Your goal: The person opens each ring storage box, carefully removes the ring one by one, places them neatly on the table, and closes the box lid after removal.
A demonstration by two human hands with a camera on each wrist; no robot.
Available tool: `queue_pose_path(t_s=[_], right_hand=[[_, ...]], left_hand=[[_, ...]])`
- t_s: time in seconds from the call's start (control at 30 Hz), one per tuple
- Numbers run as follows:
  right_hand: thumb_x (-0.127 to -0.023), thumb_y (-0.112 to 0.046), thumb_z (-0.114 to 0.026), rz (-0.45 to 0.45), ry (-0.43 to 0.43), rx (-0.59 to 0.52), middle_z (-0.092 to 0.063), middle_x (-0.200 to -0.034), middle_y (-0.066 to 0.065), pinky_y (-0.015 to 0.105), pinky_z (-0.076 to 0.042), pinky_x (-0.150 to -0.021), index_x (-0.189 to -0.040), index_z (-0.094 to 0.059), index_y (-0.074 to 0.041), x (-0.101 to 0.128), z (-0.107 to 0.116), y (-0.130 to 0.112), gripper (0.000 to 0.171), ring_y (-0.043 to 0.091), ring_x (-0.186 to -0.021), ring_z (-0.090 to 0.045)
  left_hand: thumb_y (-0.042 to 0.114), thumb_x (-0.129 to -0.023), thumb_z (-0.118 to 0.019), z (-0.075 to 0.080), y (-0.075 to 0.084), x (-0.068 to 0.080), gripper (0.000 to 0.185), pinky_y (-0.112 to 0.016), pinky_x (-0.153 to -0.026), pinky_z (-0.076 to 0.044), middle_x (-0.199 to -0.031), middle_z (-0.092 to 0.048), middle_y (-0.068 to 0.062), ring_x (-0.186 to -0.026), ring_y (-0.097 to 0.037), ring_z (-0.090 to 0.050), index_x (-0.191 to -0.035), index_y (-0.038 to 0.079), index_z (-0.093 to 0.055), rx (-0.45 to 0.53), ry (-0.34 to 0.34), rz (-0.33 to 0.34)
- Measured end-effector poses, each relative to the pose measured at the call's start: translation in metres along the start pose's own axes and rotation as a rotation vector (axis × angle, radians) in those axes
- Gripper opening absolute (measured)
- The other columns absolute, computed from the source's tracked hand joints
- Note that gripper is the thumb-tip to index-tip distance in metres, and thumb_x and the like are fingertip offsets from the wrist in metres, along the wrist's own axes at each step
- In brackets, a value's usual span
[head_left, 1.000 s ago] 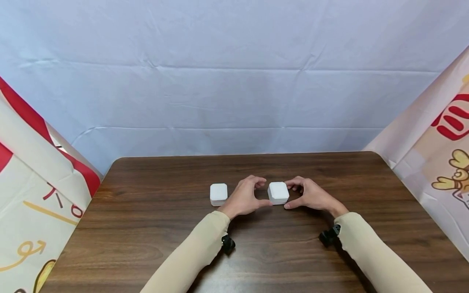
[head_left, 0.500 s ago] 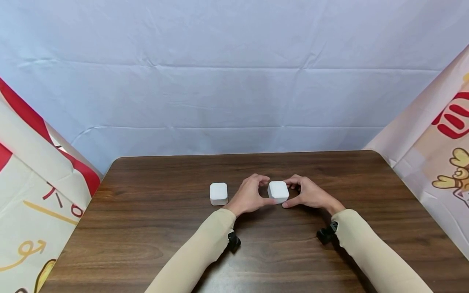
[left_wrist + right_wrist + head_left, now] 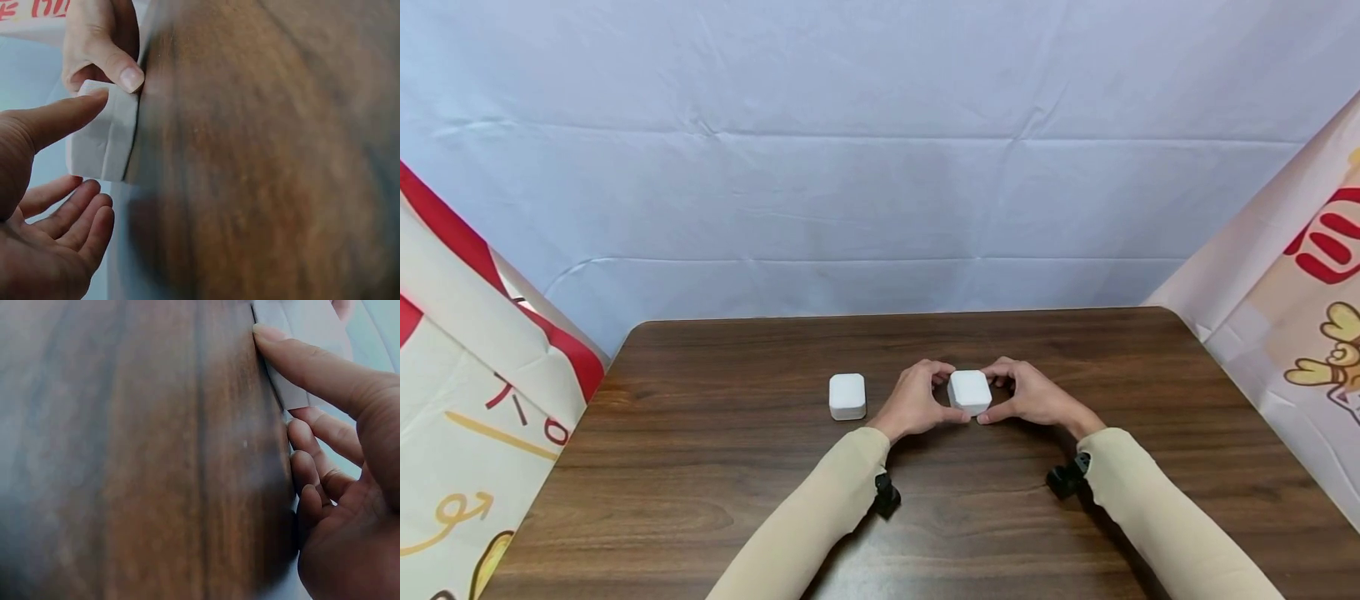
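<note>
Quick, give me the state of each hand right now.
Left hand: pinching the right white box on the table.
Right hand: pinching the same box from its other side.

- Right wrist view: the white box (image 3: 300, 337) runs off the top edge, only one side showing past the right hand (image 3: 340, 487), itself cropped at right.
- Left wrist view: the left hand (image 3: 44, 206) is cut by the frame's left and bottom edges.
- Both wrist views: the wooden table (image 3: 262, 162) is blurred.
</note>
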State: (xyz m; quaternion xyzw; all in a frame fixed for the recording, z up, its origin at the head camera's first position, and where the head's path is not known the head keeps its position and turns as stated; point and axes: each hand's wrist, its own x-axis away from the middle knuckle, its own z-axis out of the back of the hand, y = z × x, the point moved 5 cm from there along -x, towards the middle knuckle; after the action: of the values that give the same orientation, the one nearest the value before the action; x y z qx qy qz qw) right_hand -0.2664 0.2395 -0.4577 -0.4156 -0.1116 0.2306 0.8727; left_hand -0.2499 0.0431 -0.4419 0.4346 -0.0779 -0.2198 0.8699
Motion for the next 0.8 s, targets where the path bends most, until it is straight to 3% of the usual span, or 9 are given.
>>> queue_pose_path(t_s=[0.37, 0.8], right_hand=[[-0.075, -0.02, -0.092, -0.009, 0.003, 0.0, -0.059, -0.108, 0.007, 0.036, -0.043, -0.081, -0.128, -0.067, -0.001, 0.0001, -0.0005, -0.0008, 0.062, 0.025, -0.094, -0.05], [-0.075, -0.022, -0.092, -0.005, -0.001, 0.002, -0.059, -0.107, 0.006, 0.037, -0.042, -0.08, -0.129, -0.068, -0.003, 0.0006, -0.0003, -0.0019, 0.062, 0.025, -0.092, -0.049]], left_hand=[[0.019, -0.079, -0.09, -0.0052, -0.0053, -0.0025, 0.058, -0.03, -0.091, -0.051, -0.118, -0.063, -0.006, -0.108, -0.023, -0.062, -0.13, 0.005, -0.064, 0.072, 0.036, 0.022], [0.022, -0.081, -0.089, -0.0052, -0.0072, -0.0022, 0.054, -0.029, -0.089, -0.051, -0.114, -0.063, -0.004, -0.103, -0.019, -0.061, -0.127, 0.005, -0.066, 0.103, 0.031, 0.045]])
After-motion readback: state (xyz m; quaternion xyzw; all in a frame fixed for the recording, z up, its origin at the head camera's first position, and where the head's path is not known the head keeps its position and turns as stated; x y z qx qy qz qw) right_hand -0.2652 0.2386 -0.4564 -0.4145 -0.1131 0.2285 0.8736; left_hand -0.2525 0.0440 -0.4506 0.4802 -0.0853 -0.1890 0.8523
